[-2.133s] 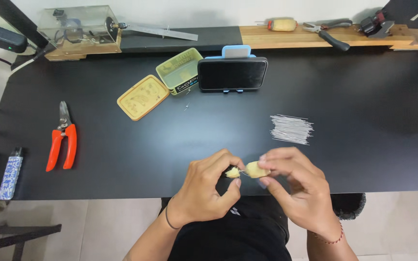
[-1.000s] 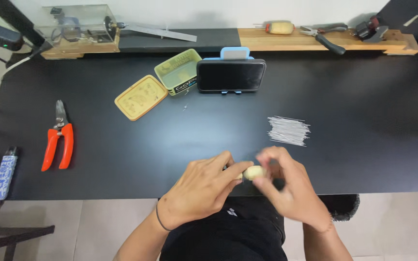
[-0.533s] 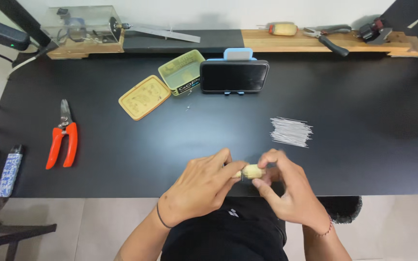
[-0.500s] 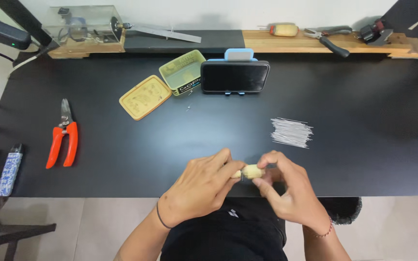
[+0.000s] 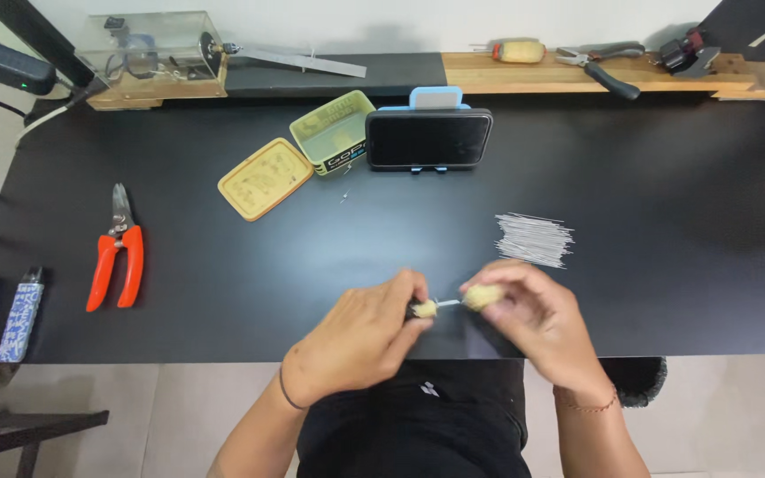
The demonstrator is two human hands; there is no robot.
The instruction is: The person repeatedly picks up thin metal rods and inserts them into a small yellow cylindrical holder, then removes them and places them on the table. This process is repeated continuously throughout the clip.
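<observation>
Pale plugs (image 5: 453, 303) on a thin metal pin, held low over the near edge of the black worktop (image 5: 223, 265). Head view: long axis roughly left-right, spanning both hands. Left hand (image 5: 367, 332) fingers pinching the smaller end; right hand (image 5: 533, 310) fingers pinching the larger plug. Neither hand nearer. Bundle of pins (image 5: 533, 239) just beyond the right hand; orange cutters (image 5: 115, 261) far left.

Left hand (image 5: 367, 327) fingers pinched, right hand (image 5: 537, 319) fingers pinched, fingertips close together
</observation>
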